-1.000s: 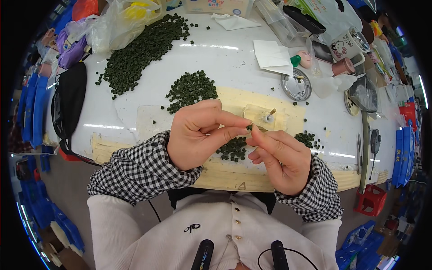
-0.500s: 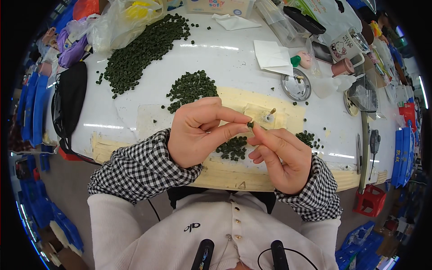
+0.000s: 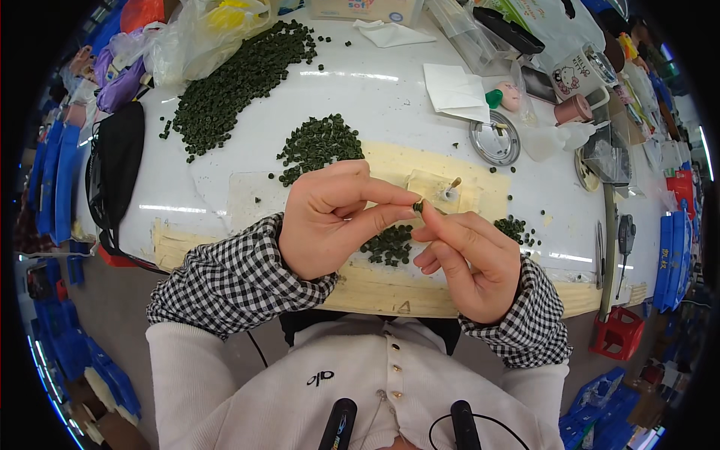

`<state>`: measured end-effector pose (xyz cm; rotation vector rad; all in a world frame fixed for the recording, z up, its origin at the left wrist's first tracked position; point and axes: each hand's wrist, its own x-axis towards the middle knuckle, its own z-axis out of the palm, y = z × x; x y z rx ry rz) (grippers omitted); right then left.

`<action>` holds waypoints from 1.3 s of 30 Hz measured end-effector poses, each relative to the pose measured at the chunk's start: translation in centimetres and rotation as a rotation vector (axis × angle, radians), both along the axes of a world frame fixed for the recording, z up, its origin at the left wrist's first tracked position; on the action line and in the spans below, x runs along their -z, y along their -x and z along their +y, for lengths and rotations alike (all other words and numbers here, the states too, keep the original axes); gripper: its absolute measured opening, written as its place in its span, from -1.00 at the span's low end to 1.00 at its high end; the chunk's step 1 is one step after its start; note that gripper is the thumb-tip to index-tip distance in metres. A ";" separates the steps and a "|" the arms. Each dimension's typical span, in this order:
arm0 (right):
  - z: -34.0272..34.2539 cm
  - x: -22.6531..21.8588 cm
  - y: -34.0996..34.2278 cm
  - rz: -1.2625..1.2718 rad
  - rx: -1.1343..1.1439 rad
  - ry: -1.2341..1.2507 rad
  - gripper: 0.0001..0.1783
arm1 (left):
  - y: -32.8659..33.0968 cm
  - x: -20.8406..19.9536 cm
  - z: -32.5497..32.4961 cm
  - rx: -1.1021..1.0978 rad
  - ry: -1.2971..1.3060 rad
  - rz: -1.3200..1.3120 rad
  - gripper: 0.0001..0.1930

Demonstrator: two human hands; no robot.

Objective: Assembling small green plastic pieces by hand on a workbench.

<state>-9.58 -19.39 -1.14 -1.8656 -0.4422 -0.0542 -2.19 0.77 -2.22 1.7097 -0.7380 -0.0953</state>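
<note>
A tiny dark green ribbed piece (image 3: 418, 207), like a small plug, is pinched between the thumb and index finger of my left hand (image 3: 322, 225). The fingertips of my right hand (image 3: 484, 259) meet its right side, with the other fingers curled. A thin brownish bit shows by the right fingertips, too small to make out. Under and between the hands lies a small pile of dark green pieces (image 3: 388, 246). Farther off is a larger pile (image 3: 322, 146), and to the right a small cluster (image 3: 514, 229).
A big heap of green pieces (image 3: 232, 90) spreads at the far left beside plastic bags (image 3: 195, 45). Behind my hands, a thin peg (image 3: 454, 184) stands on a taped base. A round metal lid (image 3: 495, 139), white paper (image 3: 456, 94) and a mug (image 3: 581, 75) are at right.
My hands stay almost in the same place, still pinching the small green piece. Its ribbed side shows slightly more now; the view has shifted a little.
</note>
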 end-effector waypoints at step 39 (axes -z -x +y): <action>-1.5 0.0 -1.7 -0.175 0.147 -0.206 -0.85 | 0.5 -0.3 -0.6 0.125 -0.107 -0.007 -0.82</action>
